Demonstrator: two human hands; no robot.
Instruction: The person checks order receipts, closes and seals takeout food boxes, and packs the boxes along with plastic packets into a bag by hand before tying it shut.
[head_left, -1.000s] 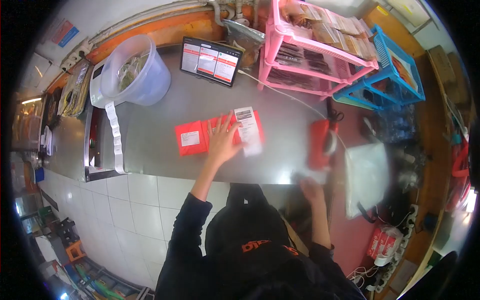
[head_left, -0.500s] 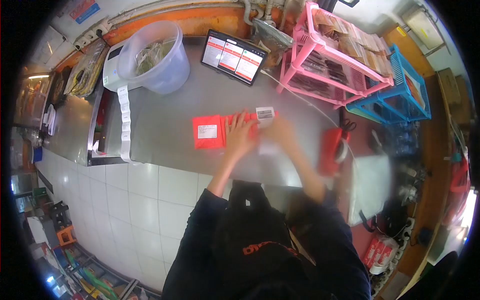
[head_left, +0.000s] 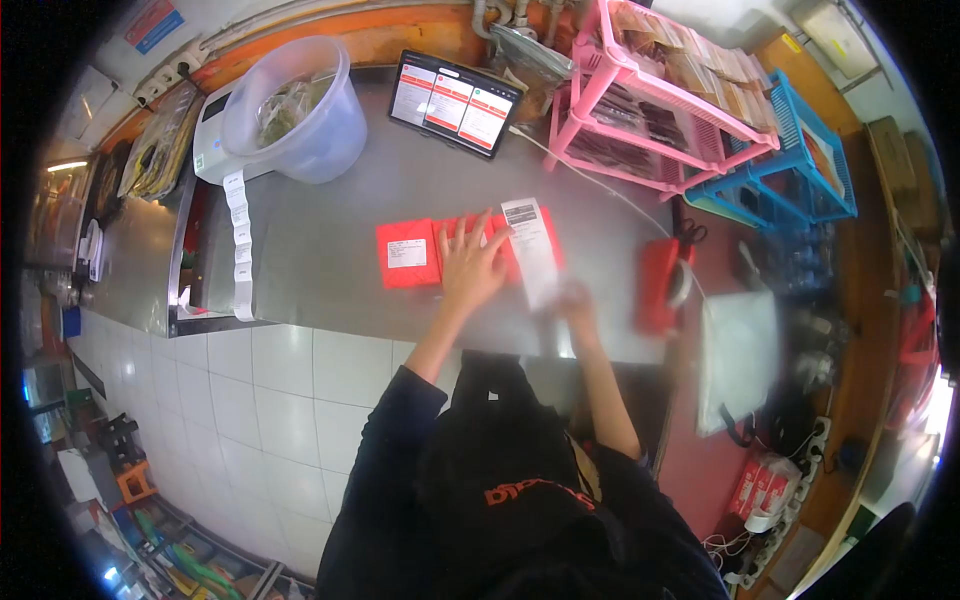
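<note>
Red packets lie side by side on the metal table. The left packet (head_left: 395,271) bears a white label (head_left: 407,253). My left hand (head_left: 472,264) lies on the middle packet (head_left: 433,234) with its fingers spread, one fingertip near a long white paper strip (head_left: 534,252). That strip, printed at its top, lies across the right packet (head_left: 554,237) and hangs past its lower edge. At the strip's lower end is my right hand (head_left: 577,303), blurred, its fingers not clear.
A tablet (head_left: 455,104) stands behind the packets. Left of it are a clear bucket (head_left: 345,130) and a label printer (head_left: 208,145) trailing paper (head_left: 242,250). Pink shelves (head_left: 640,82), a red tape dispenser (head_left: 656,290) and scissors (head_left: 690,232) are at right.
My right hand has moved down toward the table's front edge, uncovering the long strip. My left hand remains on the packets. The whole view has shifted slightly.
</note>
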